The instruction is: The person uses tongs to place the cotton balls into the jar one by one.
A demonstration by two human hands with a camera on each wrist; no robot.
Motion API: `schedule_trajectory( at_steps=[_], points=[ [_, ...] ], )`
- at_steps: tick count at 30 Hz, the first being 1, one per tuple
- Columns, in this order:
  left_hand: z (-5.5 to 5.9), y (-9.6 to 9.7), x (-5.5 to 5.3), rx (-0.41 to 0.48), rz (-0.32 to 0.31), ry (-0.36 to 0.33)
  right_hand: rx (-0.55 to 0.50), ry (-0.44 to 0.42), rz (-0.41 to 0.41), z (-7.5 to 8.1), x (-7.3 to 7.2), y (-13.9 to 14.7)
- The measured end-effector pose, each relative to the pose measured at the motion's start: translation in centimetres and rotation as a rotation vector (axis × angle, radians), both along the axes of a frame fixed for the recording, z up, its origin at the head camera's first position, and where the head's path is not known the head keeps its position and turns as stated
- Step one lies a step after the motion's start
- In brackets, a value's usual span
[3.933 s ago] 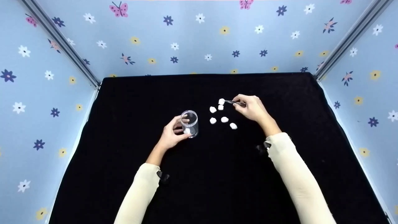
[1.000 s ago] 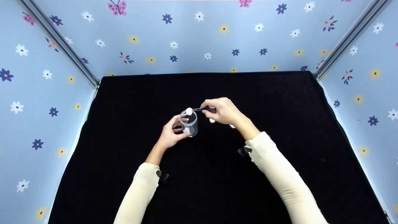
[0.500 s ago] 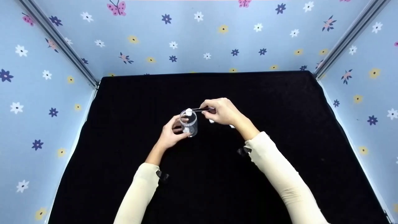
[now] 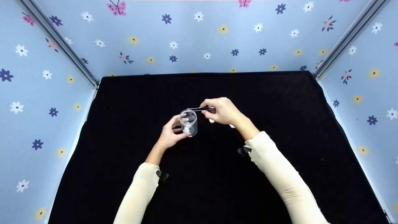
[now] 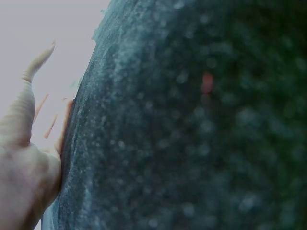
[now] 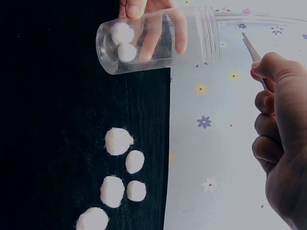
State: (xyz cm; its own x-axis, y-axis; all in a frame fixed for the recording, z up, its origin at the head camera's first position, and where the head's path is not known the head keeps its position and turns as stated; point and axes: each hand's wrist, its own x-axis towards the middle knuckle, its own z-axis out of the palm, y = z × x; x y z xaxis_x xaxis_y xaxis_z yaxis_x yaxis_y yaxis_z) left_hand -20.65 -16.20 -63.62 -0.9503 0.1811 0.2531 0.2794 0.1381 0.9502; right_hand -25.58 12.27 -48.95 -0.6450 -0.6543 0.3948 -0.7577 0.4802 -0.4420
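My left hand [image 4: 169, 134] grips a clear plastic jar [image 4: 193, 127], its thumb and fingers around the wall and its open mouth facing up. Inside, at the bottom, lie two white cotton balls [image 6: 123, 33], plain in the right wrist view. My right hand [image 4: 224, 111] pinches a pair of thin metal tweezers [image 4: 197, 109] just above the jar's rim. Nothing sits between the tweezer tips. Several loose cotton balls [image 6: 118, 141] lie on the cloth beside the jar; in the head view the right hand covers most of them. The left wrist view shows only part of the left hand [image 5: 29, 167].
Black cloth [image 4: 199, 186] covers the table. Light blue walls [image 4: 205, 37] with flowers and butterflies stand at the back and both sides, with metal posts [image 4: 351, 39] in the corners.
My right hand has moved left from the loose cotton balls to the jar's mouth, carrying one in the tweezers. That cotton ball has been let go into the jar. The left hand stays put.
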Motion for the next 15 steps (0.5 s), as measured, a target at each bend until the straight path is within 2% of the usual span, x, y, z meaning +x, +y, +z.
schedule_trajectory(
  at_steps=[7,11,15],
  points=[
    [1.8,0.4,0.6,-0.070,0.011,-0.091,-0.004,0.011,-0.006,-0.2,-0.2,0.5],
    [1.9,0.5,0.6,-0.082,0.021,-0.092,-0.004,0.029,-0.020,-0.5,-0.4,1.1],
    [1.4,0.3,0.5,-0.063,0.024,-0.060,-0.008,0.028,-0.035,-0.8,-0.5,1.6]
  ],
)
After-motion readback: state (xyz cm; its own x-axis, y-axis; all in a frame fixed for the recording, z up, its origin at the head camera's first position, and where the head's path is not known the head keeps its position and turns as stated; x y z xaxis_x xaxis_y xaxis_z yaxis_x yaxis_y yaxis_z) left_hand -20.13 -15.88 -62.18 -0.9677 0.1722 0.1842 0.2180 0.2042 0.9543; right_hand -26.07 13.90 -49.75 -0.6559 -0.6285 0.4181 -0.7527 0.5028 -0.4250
